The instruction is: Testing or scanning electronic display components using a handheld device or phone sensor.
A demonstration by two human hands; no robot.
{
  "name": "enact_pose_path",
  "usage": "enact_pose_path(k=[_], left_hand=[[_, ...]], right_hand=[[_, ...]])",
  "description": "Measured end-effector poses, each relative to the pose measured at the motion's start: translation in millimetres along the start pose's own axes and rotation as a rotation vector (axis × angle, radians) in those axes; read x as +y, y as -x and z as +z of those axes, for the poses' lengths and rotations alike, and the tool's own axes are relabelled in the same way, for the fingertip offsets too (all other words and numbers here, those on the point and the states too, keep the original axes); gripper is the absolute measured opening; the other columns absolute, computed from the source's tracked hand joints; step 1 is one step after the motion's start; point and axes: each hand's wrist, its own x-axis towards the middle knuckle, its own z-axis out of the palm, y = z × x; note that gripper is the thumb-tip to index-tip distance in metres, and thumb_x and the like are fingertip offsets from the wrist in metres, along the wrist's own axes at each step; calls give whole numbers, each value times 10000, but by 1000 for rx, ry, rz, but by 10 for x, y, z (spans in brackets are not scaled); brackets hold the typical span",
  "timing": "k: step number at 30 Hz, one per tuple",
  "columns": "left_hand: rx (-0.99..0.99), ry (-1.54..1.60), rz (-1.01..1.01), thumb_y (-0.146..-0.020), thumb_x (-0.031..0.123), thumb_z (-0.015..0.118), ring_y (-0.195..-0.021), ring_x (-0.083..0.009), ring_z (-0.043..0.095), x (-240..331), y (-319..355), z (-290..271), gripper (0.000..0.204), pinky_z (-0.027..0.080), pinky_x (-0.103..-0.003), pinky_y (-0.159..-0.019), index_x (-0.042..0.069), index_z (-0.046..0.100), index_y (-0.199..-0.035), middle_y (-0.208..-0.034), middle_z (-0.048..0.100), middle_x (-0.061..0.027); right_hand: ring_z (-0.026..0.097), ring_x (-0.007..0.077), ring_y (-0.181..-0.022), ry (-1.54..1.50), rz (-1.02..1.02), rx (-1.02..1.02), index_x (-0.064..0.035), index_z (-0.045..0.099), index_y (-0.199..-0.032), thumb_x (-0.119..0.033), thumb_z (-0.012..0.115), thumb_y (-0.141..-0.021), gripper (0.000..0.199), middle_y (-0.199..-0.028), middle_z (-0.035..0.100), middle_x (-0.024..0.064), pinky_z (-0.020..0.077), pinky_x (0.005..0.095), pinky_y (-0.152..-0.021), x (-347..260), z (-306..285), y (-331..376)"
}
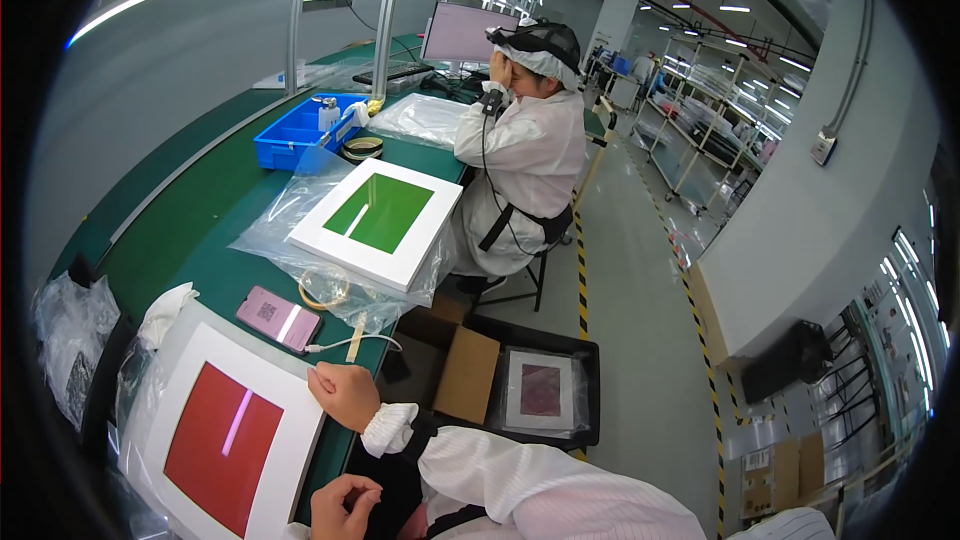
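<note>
A framed panel (225, 445) with a red centre and a wide white border lies on the bench in front of me, on a translucent sheet. My right hand (346, 395) is closed in a loose fist at the border's far right corner, by the bench edge. I cannot tell whether it touches the panel. Lower down, beside the panel's right edge, my left hand (343, 508) is curled closed, thumb against the fingers. Nothing shows in either hand. Beyond the panel lies a pink phone (278, 319) with a white cable plugged in.
A green-centred panel (385, 215) rests on plastic film farther along the bench, near a blue bin (300, 134) and tape rolls (361, 148). A co-worker (525, 150) sits there, hand raised to the face. Below stand a cardboard box (466, 370) and a black crate (590, 380) holding another panel.
</note>
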Motion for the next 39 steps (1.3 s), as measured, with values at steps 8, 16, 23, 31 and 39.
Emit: enact_pose_path(k=[8, 16, 23, 31, 39], left_hand=[[8, -81, 92, -802, 4, 595, -604, -91, 575, 56, 21, 51, 33, 448, -206, -581, -15, 611, -824, -681, 616, -53], [-8, -127, 131, -787, -2, 600, -607, -143, 617, -22, 0, 30, 53, 467, -225, -574, -1, 634, -827, -692, 635, -80], [-5, -112, 152, -787, 3, 608, -610, -143, 621, -57, 3, 27, 52, 471, -225, -579, -2, 637, -829, -693, 636, -82], [-4, -99, 134, -797, 13, 608, -592, -130, 598, -8, -1, 54, 42, 464, -221, -579, -12, 626, -825, -684, 627, -82], [-12, -124, 46, -796, 8, 607, -608, -120, 599, 45, -28, 8, 43, 464, -222, -583, -12, 631, -825, -693, 633, -74]], right_hand=[[373, 358, -448, 14, 15, 42, -3, 374, -591, -123, 599, -809, 336, -502, 358, 165, 288, 387, -420, 13, 11, 22], [336, 356, -462, 18, 36, 61, 3, 361, -602, -118, 597, -805, 333, -516, 343, 176, 265, 394, -424, 43, 33, 9], [310, 331, -437, 37, 21, 83, -1, 340, -598, -117, 594, -804, 347, -505, 322, 168, 258, 383, -424, 60, 76, 18], [451, 403, -512, 118, 59, 24, 9, 413, -616, -124, 578, -798, 279, -550, 418, 201, 314, 424, -444, 28, 24, 15], [388, 367, -459, 85, 60, 66, -8, 364, -598, -140, 590, -811, 338, -509, 361, 170, 279, 406, -432, 34, 61, 7]])
